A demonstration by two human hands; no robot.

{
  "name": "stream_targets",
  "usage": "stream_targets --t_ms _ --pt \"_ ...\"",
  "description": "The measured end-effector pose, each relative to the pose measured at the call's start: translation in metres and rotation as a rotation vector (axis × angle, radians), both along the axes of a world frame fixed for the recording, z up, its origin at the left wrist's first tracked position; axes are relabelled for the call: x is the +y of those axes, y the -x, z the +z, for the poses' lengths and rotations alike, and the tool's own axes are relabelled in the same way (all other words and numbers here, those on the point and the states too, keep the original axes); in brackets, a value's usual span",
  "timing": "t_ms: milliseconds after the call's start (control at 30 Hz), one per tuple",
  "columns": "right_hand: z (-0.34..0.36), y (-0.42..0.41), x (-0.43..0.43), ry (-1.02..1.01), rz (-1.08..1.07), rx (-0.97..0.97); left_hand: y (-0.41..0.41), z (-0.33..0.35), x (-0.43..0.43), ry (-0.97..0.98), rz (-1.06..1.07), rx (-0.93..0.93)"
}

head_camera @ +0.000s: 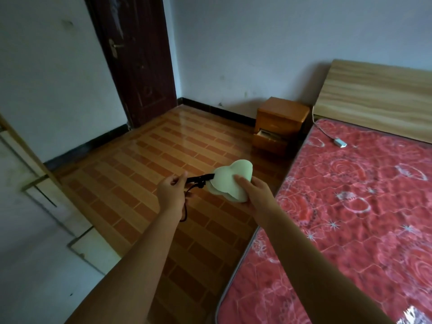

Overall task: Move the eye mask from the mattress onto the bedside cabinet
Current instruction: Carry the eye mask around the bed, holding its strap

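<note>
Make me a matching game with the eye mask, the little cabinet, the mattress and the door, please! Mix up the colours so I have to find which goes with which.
Things:
1. eye mask
2. bedside cabinet
3. mattress
4. door

Colours:
A. red with a flower pattern
B. dark brown
C. pale green
D. orange wood

Pairs: 1-C, 2-D, 3-A, 4-B

To your right lies the mattress (350, 218), red with a floral pattern, and on it, near the wooden headboard (374, 97), rests a small grey plug on a cable (338, 142). On the tiled floor (145, 164) stands the bedside cabinet (281, 123), its lower drawer pulled open.
</note>
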State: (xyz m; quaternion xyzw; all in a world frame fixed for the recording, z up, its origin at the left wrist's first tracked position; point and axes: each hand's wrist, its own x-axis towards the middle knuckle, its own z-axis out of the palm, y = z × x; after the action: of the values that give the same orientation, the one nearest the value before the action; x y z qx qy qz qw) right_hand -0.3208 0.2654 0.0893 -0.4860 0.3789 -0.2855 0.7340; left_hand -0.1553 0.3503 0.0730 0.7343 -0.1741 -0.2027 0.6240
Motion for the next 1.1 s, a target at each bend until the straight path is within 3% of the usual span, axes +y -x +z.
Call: stream_targets --t_ms 500,867,1100 --pt "-0.002 -0.121 -0.026 -0.019 -0.265 -0.094 -0.133 -0.003 -0.079 -0.088 -0.22 -0.098" --pt "-0.018 -0.142 -0.076 -0.013 -0.404 -0.097 -0.161 -0.022 -0.149 -0.142 -0.244 -0.195" --pt "-0.022 -0.15 -0.154 0.021 -0.459 -0.058 -0.178 -0.029 -0.237 -0.178 -0.239 -0.256"
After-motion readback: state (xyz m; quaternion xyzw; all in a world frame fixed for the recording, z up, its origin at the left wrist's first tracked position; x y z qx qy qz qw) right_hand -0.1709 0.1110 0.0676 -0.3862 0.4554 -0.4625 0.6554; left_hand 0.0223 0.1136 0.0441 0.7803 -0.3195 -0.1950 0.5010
